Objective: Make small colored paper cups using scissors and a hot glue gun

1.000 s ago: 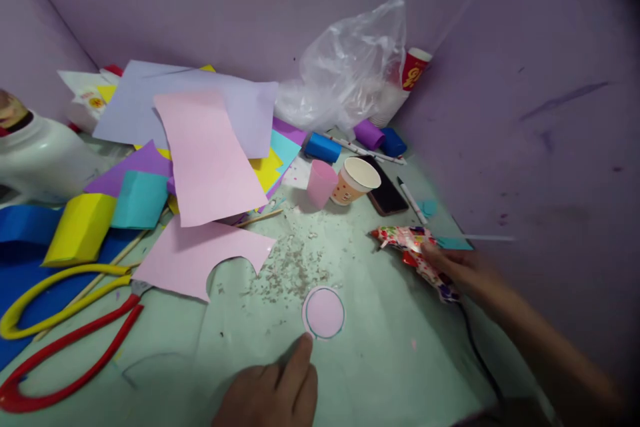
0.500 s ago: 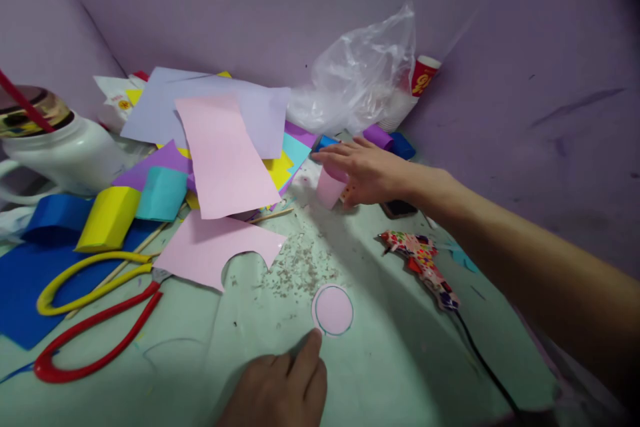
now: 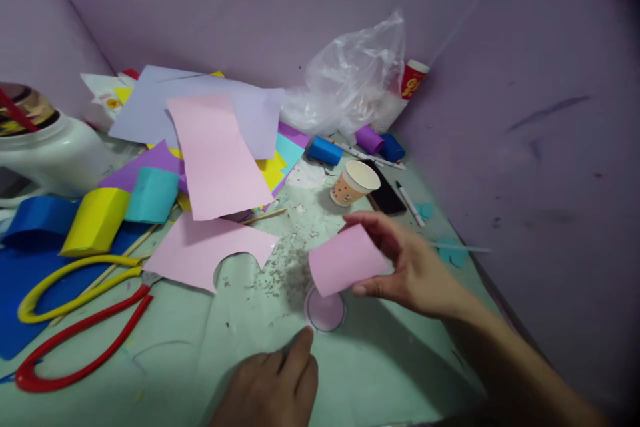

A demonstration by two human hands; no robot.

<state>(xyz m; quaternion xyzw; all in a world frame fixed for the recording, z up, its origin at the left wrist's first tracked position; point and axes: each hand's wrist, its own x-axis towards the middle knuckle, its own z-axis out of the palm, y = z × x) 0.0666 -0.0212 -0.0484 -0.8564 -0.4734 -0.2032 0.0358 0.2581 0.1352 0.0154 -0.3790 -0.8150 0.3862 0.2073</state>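
My right hand [image 3: 415, 267] grips a pink paper tube [image 3: 343, 260] and holds it just above a small pink paper disc [image 3: 325, 312] with a dark outline that lies on the green table [image 3: 410, 360]. My left hand [image 3: 273, 387] rests on the table at the near edge. Its fingers are curled, and one fingertip touches the rim of the disc. A pink sheet with a round cut-out [image 3: 205, 253] lies to the left of the disc.
Large scissors with red and yellow handles [image 3: 75, 320] lie at the left. Behind are coloured paper sheets [image 3: 200, 127], paper rolls [image 3: 95, 220], a paper cup [image 3: 353, 183], a phone [image 3: 387, 193], a plastic bag [image 3: 350, 80] and a white jug [image 3: 50, 147]. Paper crumbs [image 3: 285, 267] litter the middle.
My right hand left the patterned glue gun, reached to the back, picked up the pink tube beside the paper cup and brought it over the disc. The left hand stayed put.
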